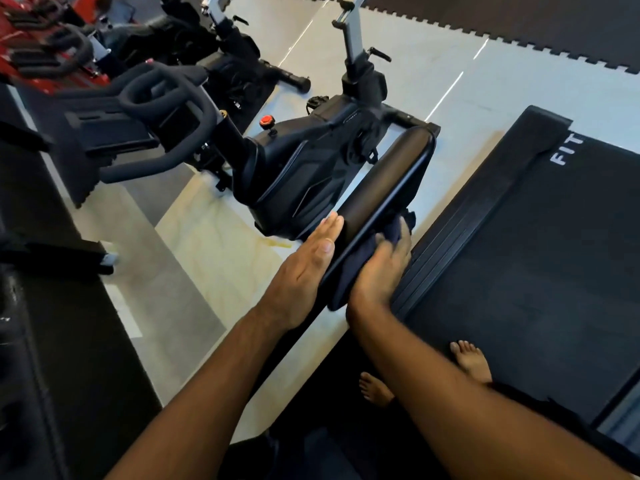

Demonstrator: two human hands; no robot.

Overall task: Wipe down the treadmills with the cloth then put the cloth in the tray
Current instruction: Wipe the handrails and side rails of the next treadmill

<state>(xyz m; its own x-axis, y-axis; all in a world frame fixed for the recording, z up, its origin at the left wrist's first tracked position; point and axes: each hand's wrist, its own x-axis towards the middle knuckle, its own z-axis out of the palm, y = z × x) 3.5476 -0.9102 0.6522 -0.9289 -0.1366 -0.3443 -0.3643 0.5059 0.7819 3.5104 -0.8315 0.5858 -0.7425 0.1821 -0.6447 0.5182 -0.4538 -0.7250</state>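
A black padded treadmill handrail (388,188) runs diagonally through the middle of the view. My left hand (304,271) lies flat against its left side with the fingers straight. My right hand (381,271) presses a dark navy cloth (353,268) against the rail's right side, fingers wrapped over the cloth. The black treadmill belt (540,258), with white lettering near its far end, stretches out on the right below the rail. No tray is in view.
A black exercise bike (298,164) with a red knob stands just left of the rail on a pale tiled floor. More bikes and a red machine (45,39) sit at the back left. My bare feet (471,362) stand near the belt. Dark foam mats lie at the far right.
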